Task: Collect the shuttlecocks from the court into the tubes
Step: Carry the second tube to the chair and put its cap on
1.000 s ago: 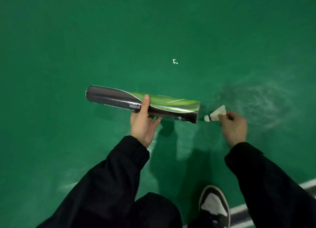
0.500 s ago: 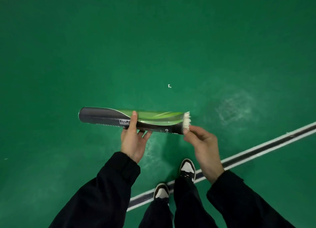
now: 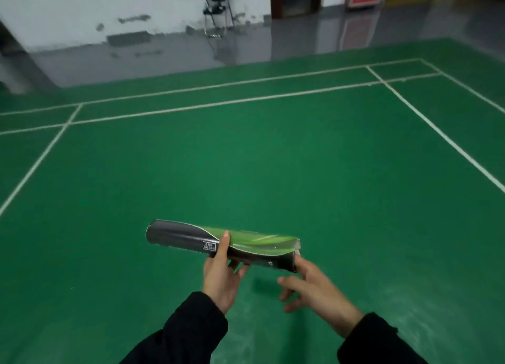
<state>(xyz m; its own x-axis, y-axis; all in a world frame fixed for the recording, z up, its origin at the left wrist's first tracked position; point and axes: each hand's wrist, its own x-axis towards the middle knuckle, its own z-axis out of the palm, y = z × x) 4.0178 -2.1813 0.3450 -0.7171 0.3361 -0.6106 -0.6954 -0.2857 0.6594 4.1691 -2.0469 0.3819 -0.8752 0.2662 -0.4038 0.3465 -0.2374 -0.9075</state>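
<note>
1. In front of you, over the green court floor (image 3: 273, 172), your left hand (image 3: 222, 275) holds the shuttlecock tube (image 3: 222, 243) around its middle. Your thumb lies over the top and your fingers curl under it.

2. The tube lies almost flat, with its dark end to your left and its green end to your right.

3. Your right hand (image 3: 314, 287) is just by the right end of the tube. Its fingers are loose and spread, and it holds nothing. I cannot tell if it touches the tube's edge.

4. No shuttlecock shows on the floor here, and I cannot see inside the tube.

5. The tube looks like thin card, so it is likely light and stiff but easy to dent. Hold it gently around the middle, as you do now, and do not squeeze.

6. Its shiny skin may be a bit slippery, so keep your thumb on top.

7. A shuttlecock is very light, and its feathers break easily. I think it is best to pick one up by the round tip, or softly by the feather edge.
</note>
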